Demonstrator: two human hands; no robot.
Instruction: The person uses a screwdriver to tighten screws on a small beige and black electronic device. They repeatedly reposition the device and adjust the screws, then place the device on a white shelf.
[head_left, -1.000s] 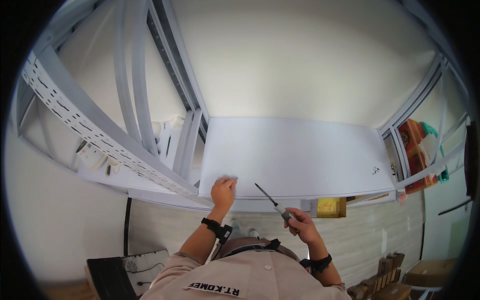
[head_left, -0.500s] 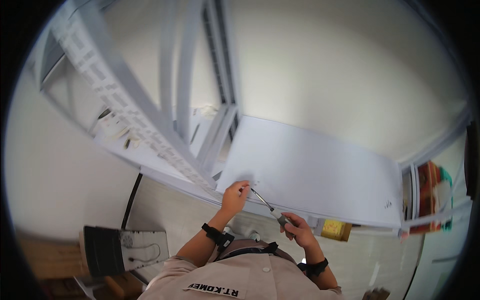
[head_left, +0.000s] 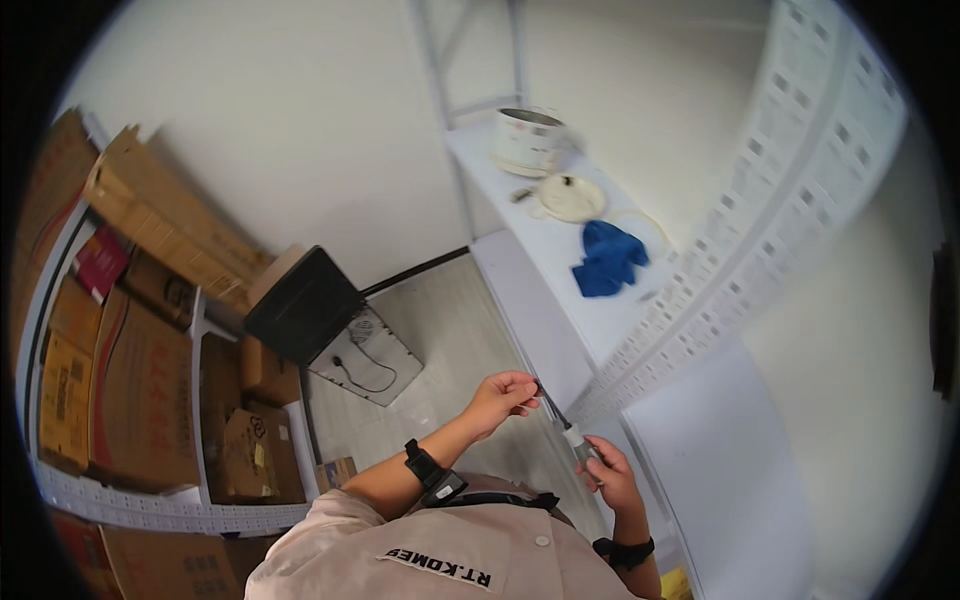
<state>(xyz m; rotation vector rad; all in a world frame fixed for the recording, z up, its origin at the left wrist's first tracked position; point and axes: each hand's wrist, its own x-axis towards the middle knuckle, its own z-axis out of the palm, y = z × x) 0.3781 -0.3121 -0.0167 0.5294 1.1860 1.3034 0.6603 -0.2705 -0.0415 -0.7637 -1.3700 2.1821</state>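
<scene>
My right hand grips the handle of a screwdriver, whose thin shaft points up and to the left. My left hand is raised in front of me with its fingertips pinched at the tip of the shaft. Both hands are close to the front edge of a white metal shelf. A black band sits on each wrist.
On the white shelf lie a blue cloth, a round cream lid and a white pot. A perforated white rail crosses on the right. A black box stands on the floor; cardboard boxes fill racks at left.
The view has swung sharply from the shelf's underside toward the floor and left racks. My left hand has left the white panel and now pinches the screwdriver's tip.
</scene>
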